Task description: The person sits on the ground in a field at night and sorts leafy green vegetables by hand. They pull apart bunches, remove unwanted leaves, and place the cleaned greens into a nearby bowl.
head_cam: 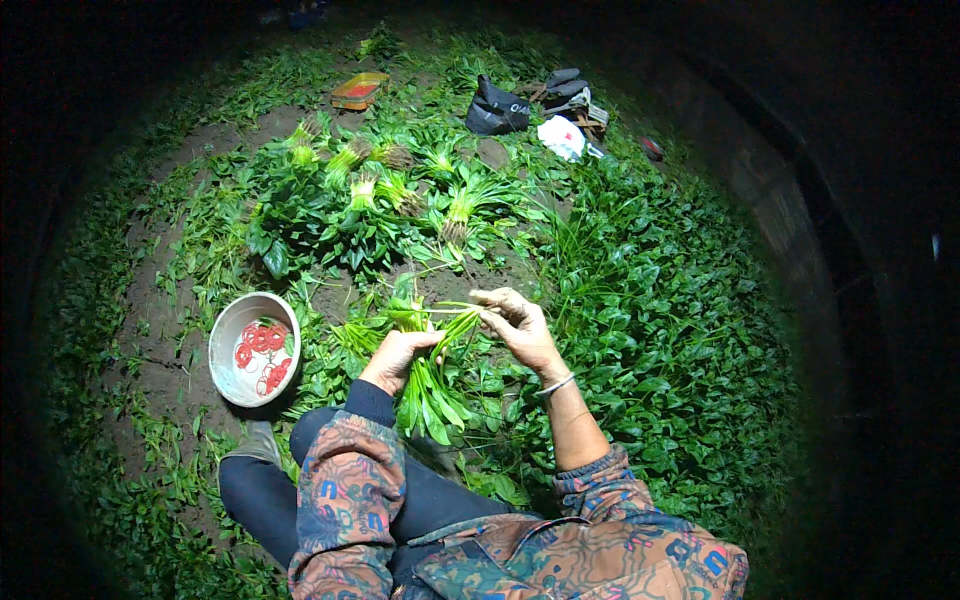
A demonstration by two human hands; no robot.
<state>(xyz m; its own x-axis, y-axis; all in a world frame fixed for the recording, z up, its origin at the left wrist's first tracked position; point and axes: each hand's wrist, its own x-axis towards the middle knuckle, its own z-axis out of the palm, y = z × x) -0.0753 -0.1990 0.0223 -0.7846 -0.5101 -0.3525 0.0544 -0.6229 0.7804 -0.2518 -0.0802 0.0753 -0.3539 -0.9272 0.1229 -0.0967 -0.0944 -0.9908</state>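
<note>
A small bunch of leafy greens [431, 397] hangs from my left hand [399, 355], whose fingers are closed around the stems. To its right my right hand [517, 327] pinches the end of a few pale stems [454, 308] that run across from the bunch; a pale band circles that wrist. Left of my hands stands a white plastic bowl [222, 352] holding red rubber bands [262, 339]. Beyond my hands lie several bundles of greens, the nearest a bundle [460, 205] with its roots towards me.
A yellow-orange tray [360, 91] with red contents lies far off. A black bag [496, 109], a white plastic bag [561, 138] and dark fabric items sit at the upper right. Low leafy plants [660, 322] grow densely on the right. Bare soil and scattered leaves lie on the left.
</note>
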